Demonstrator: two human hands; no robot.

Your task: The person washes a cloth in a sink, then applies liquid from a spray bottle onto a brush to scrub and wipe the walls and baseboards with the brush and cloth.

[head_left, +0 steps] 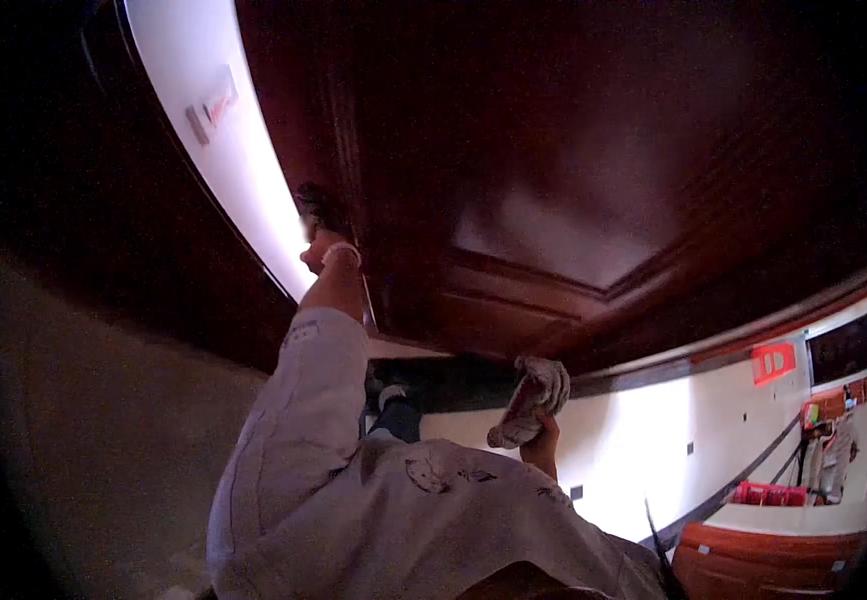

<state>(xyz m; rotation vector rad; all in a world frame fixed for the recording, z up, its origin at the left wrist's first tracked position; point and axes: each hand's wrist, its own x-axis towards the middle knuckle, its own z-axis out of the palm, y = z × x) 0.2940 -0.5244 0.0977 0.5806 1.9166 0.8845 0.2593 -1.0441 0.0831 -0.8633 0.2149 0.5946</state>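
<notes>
My left hand reaches forward, its fingers closed around a dark door handle. The handle sits at the edge of a glossy dark-red wooden door, which stands partly open. Bright light shows through the long gap beside it. Down at waist level, my right hand is closed on a bunched greyish cloth. Most of the right-hand fingers are hidden by the cloth.
A dark frame borders the gap on the left. Behind it, a pale wall carries a small sign. To the right are a dark screen, a red sign, a pink basket and a wooden cabinet.
</notes>
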